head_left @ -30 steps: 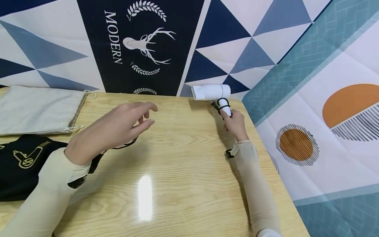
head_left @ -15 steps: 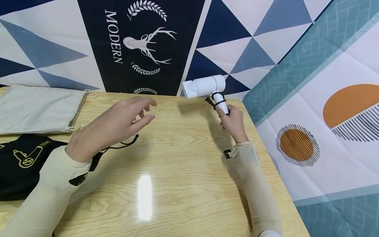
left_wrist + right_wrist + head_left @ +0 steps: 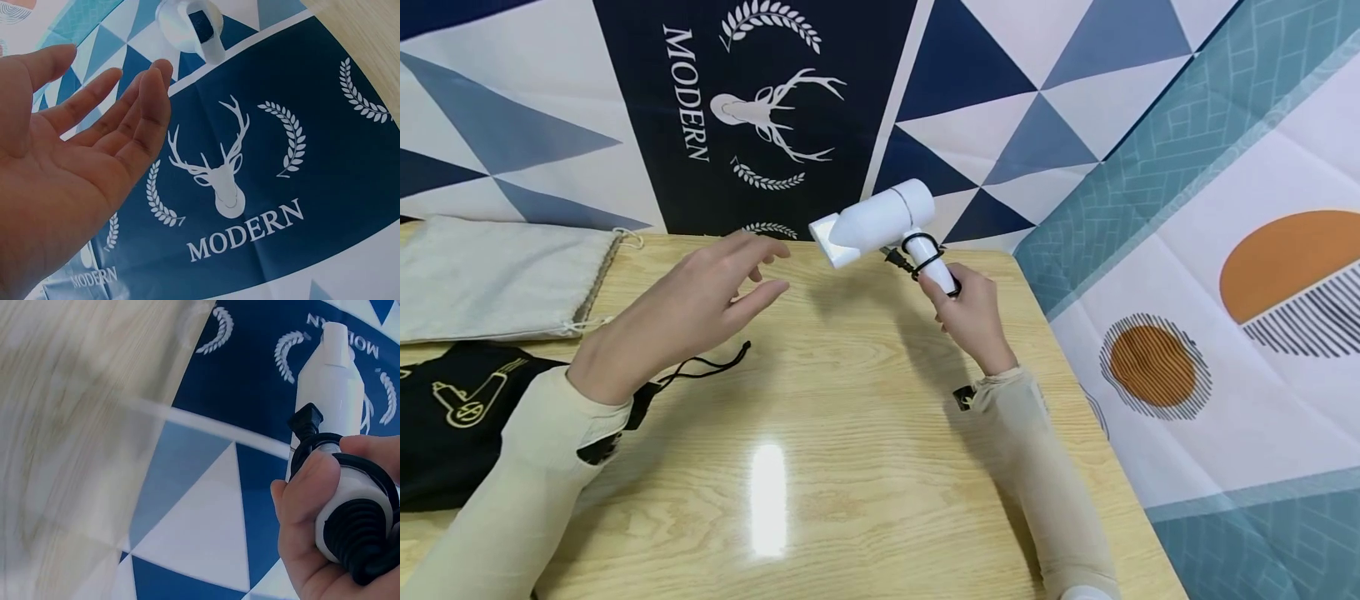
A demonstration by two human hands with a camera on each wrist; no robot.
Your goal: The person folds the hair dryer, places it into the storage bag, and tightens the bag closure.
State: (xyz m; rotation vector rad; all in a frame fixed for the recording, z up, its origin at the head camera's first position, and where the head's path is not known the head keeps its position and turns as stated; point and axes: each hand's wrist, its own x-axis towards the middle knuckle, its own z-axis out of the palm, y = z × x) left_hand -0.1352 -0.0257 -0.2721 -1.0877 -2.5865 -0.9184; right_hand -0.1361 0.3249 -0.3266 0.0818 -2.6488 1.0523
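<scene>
My right hand (image 3: 973, 317) grips the handle of a white hair dryer (image 3: 880, 221), held above the back right of the table with its nozzle pointing left. A black cord is wound round the handle, and its plug (image 3: 306, 420) sticks out beside the barrel in the right wrist view. My left hand (image 3: 688, 304) hovers over the table's left part, fingers loosely bent and holding nothing. In the left wrist view its palm (image 3: 69, 169) faces up toward the camera, with the dryer's nozzle (image 3: 194, 28) beyond the fingertips, apart from them.
A light grey drawstring bag (image 3: 497, 275) lies flat at the back left of the wooden table (image 3: 850, 467). In front of it is a black drawstring pouch (image 3: 445, 450) with a gold hair dryer print, partly under my left arm. Patterned cloth (image 3: 760, 117) hangs behind the table.
My right hand has lifted the hair dryer and brought it leftward and nearer, its nozzle tipping down to the left. The left hand has barely moved.
</scene>
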